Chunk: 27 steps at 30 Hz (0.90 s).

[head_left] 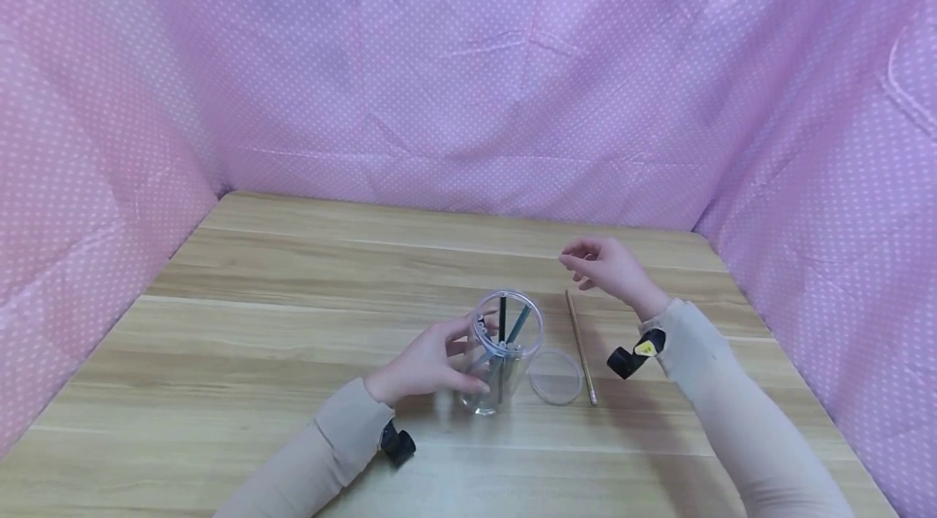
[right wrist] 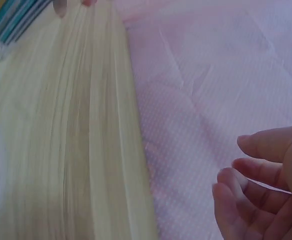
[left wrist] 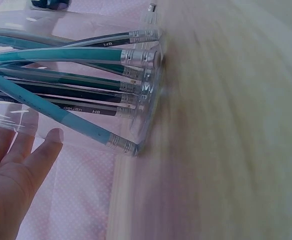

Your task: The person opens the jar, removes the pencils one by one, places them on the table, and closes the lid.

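Observation:
In the head view my left hand [head_left: 432,359] holds a clear plastic jar [head_left: 515,376] by its side, fingers behind and thumb in front. The jar stands on the table, its open mouth upward. Several teal pencils [left wrist: 71,54] and black pencils [left wrist: 81,107] lean inside it, metal ferrules showing in the left wrist view. My right hand [head_left: 603,266] hovers above the table with loosely bent fingers and holds nothing. Below it lies a wood-coloured pencil [head_left: 581,347]. Between that pencil and the jar is a clear round lid [head_left: 556,378], lying flat.
The wood-grain table [head_left: 293,315] stretches to both sides of the objects. Pink dotted cloth [head_left: 468,95] hangs behind it and along both sides. A black wrist camera [head_left: 637,354] sits on the right sleeve and another camera [head_left: 398,445] on the left.

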Motion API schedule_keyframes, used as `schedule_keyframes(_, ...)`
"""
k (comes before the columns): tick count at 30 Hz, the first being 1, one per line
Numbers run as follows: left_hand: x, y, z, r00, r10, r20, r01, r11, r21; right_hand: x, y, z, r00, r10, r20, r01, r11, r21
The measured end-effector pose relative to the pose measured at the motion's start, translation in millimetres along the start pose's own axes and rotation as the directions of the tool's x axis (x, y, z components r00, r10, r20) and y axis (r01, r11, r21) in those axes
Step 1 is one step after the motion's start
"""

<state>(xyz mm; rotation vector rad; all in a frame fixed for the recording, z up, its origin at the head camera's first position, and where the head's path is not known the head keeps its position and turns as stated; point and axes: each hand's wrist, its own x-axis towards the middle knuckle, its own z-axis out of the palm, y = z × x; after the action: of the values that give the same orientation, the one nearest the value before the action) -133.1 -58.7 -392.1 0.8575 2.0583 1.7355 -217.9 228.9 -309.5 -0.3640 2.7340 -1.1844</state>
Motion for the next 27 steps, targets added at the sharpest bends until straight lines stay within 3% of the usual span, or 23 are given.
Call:
schedule_keyframes(14,1.0,0.9,-0.3,1.0,-0.006,-0.002,0.006,1.0,0.023,-20.0,-53.7,5.7,0.989,-0.147,0.004,0.148,0.989,-0.015)
schedule_keyframes(19,1.6,-0.2,-0.2,1.0,0.004,0.003,-0.004,1.0,0.028,-28.2,-67.0,8.5,0.975,-0.224,-0.005,0.223,0.974,-0.037)
schedule_keyframes(23,1.5,-1.1,0.4,1.0,0.006,0.005,-0.006,1.0,0.022,-34.8,-75.4,11.9,0.939,-0.343,-0.011,0.341,0.937,-0.075)
schedule_keyframes(25,1.1,-1.3,0.6,1.0,0.006,0.005,-0.006,1.0,0.024,-38.1,-78.9,14.4,0.903,-0.431,-0.003,0.429,0.899,-0.093)
schedule_keyframes(27,0.8,-1.7,1.1,1.0,0.009,0.005,-0.009,1.0,0.024,-40.7,-80.9,17.4,0.851,-0.525,0.006,0.523,0.845,-0.113)
